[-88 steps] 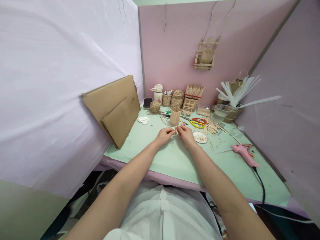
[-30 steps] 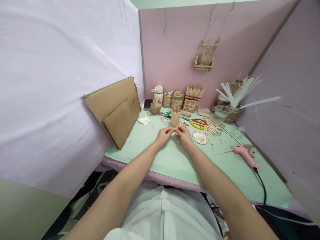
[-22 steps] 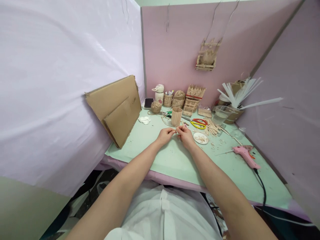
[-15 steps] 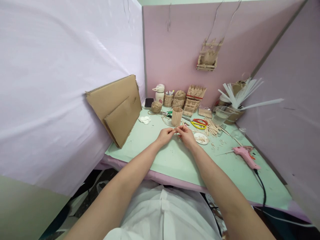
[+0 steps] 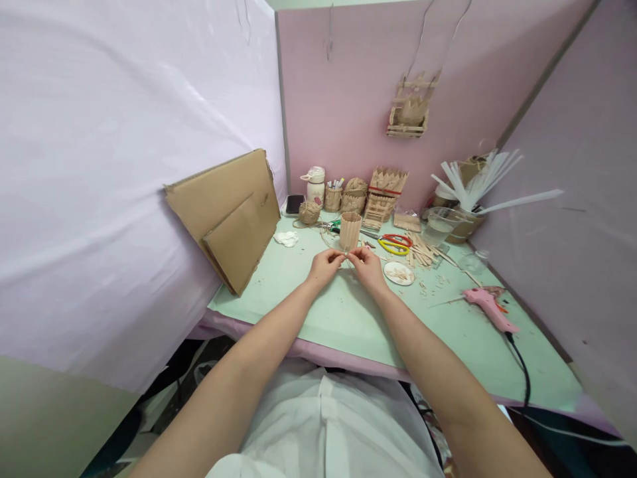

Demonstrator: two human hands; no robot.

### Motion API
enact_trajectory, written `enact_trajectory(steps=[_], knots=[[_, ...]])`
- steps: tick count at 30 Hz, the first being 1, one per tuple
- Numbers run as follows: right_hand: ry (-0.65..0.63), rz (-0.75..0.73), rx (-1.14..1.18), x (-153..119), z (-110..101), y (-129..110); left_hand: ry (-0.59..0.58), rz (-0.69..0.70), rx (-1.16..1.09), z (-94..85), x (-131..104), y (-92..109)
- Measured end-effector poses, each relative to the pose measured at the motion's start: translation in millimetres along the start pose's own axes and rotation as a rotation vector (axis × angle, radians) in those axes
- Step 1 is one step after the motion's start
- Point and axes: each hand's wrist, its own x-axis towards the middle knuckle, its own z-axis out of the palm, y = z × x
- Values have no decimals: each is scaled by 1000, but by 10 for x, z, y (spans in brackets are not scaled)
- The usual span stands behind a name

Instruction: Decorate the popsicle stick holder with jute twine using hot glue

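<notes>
Fingers (image 5: 355, 254) — tiny piece (image 5: 346, 253) between; cup (image 5: 351, 230) behind

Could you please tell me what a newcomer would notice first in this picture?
Probably the large brown cardboard, standing tilted on the left, and the bright pink glue gun lying on the right. The eye would then likely go to the middle, where the left hand and right hand meet at a small piece, too tiny to identify, in front of a ribbed wooden cup.
</notes>
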Motion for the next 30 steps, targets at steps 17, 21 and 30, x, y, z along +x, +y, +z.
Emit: enact_trajectory(steps=[17,21,30], knots=[[-25,48,34,7,12,50,-30,15,95,-14,-6,-14],[-40,87,51,16,10,69,-26,10,91,-14,6,-33],[-40,89,68,9,28,64,26,14,66,-28,4,12]])
